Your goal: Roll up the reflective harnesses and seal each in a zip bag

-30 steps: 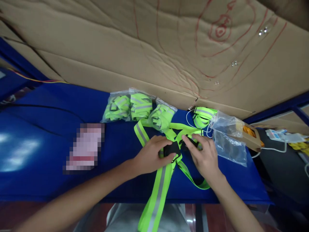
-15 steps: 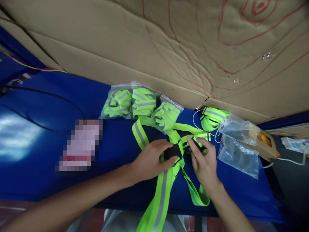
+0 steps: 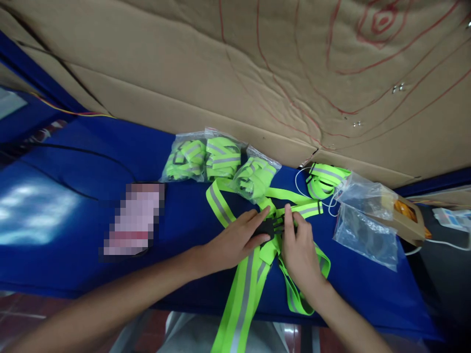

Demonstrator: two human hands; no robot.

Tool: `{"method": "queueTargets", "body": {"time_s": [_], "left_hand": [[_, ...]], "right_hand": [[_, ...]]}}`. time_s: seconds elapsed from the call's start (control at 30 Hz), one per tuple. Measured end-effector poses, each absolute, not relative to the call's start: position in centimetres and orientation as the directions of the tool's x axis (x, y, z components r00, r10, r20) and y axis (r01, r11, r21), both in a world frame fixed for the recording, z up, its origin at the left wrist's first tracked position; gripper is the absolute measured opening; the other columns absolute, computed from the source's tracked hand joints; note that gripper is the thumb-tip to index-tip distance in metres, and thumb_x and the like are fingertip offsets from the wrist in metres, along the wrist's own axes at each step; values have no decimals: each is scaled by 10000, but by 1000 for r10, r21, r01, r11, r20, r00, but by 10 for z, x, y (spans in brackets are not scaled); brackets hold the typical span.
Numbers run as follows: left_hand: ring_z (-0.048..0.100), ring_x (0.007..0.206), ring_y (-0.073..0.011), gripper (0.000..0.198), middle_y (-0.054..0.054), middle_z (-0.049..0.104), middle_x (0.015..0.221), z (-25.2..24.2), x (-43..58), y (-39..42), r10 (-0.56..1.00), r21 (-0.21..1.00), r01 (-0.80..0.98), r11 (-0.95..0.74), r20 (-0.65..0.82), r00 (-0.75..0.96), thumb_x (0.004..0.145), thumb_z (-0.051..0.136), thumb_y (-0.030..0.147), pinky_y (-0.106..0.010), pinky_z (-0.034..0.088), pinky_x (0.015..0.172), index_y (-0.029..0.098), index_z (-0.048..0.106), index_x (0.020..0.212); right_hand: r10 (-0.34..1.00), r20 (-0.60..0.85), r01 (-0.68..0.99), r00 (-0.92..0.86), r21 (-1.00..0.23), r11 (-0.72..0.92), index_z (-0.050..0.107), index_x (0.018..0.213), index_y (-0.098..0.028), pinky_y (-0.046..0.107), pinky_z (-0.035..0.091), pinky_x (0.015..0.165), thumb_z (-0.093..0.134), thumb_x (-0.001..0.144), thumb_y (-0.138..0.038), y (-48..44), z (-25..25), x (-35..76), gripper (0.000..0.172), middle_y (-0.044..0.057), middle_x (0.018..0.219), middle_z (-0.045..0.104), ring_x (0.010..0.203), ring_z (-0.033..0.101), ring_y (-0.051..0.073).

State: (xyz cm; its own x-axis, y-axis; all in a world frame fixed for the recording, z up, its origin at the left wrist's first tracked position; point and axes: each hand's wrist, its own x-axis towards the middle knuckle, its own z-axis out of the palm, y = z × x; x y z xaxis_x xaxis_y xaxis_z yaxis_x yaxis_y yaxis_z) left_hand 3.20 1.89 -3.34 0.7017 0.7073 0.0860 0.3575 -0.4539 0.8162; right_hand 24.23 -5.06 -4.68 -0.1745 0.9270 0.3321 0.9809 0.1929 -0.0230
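Note:
A neon-green reflective strap harness [image 3: 243, 289] with a grey stripe lies across the blue table and hangs over its front edge. My left hand [image 3: 239, 240] pinches one black half of a side-release buckle [image 3: 265, 228] between thumb and fingers. From the right, my right hand [image 3: 300, 245] grips the pronged half, mostly hidden by its fingers. The prongs face the left half and lie at its mouth; whether they are inside I cannot tell. Green strap loops lie beneath and around both hands.
Three plastic bags of folded green straps [image 3: 222, 159] line the cardboard wall [image 3: 165, 98]. A rolled green strap [image 3: 326, 180], clear bags [image 3: 364, 238], a white cable and a cardboard box [image 3: 410, 223] are at right. A blurred-out phone-shaped object [image 3: 136, 218] lies left, near black cables [image 3: 84, 152].
My hands have come closer together, bringing the two buckle halves up to each other. The right hand has moved left and its fingers have straightened. The view has shifted slightly.

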Motion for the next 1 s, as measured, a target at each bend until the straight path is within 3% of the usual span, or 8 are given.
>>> {"method": "queueTargets", "body": {"time_s": [0.23, 0.4, 0.53, 0.6, 0.67, 0.77, 0.9, 1.0], "left_hand": [[585, 1256, -286, 638, -160, 590, 1368, -39, 32, 15, 676, 851, 276, -447, 120, 727, 1050, 451, 418, -474, 492, 1084, 243, 232, 1623], [465, 1439, -282, 652, -148, 447, 1587, -33, 29, 22, 684, 859, 213, -466, 197, 702, 1044, 480, 399, -492, 401, 1183, 269, 207, 1622], [608, 1250, -278, 658, -133, 614, 1414, -13, 20, 26, 633, 861, 174, -478, 201, 748, 1016, 550, 373, -489, 453, 1104, 265, 279, 1606], [640, 1149, -261, 703, -116, 663, 1314, -5, 16, 25, 582, 886, 109, -450, 199, 788, 990, 596, 360, -461, 483, 1049, 277, 277, 1611], [645, 1113, -253, 762, -102, 676, 1252, 0, 15, 21, 560, 926, 43, -376, 190, 807, 961, 642, 357, -430, 503, 1005, 294, 260, 1618], [668, 973, -216, 814, -52, 687, 1053, -1, 19, 16, 584, 981, -36, -191, 143, 799, 946, 663, 335, -361, 532, 885, 300, 213, 1623], [667, 867, -181, 793, -6, 626, 909, -6, 25, 13, 655, 988, -150, 23, 98, 749, 949, 664, 345, -328, 536, 826, 303, 217, 1603], [687, 945, -213, 841, -36, 649, 978, -5, 25, 15, 661, 978, -180, 105, 67, 748, 926, 677, 472, -385, 555, 890, 308, 202, 1601]], "right_hand": [[903, 351, 951, -249, -87, 296, -38, 1664, -189, 528, 573, 929, 464, 970, -93, -54, -44, 230, 862, 255, 1392, 454, 1225, 518, 365], [922, 282, 853, -266, -377, 361, 119, 1656, -233, 533, 526, 1044, 620, 968, -359, -52, -29, 244, 860, 193, 1437, 459, 1341, 486, 341], [934, 216, 791, -284, -498, 356, 175, 1647, -256, 656, 347, 1172, 671, 865, -672, -51, -7, 273, 1015, 179, 1606, 349, 1497, 325, 406], [920, 131, 726, -369, -578, 373, 196, 1646, -247, 652, 289, 1212, 665, 829, -732, -51, 1, 279, 1059, 173, 1654, 300, 1546, 248, 407], [869, 35, 630, -494, -674, 385, 319, 1606, -249, 617, 325, 1212, 693, 832, -695, -51, 4, 277, 968, 160, 1584, 441, 1507, 357, 382], [806, 1, 447, -592, -831, 330, 516, 1457, -241, 541, 469, 1130, 705, 887, -573, -51, 2, 265, 685, 114, 1348, 660, 1323, 590, 325], [840, -9, 345, -543, -914, 213, 562, 1359, -231, 457, 560, 1028, 780, 859, -442, -57, -4, 257, 585, 102, 1311, 671, 1216, 651, 287], [863, -75, 237, -499, -970, 53, 613, 1242, -223, 373, 628, 856, 751, 900, -377, -62, -6, 259, 399, 80, 1119, 740, 983, 733, 230]]}}
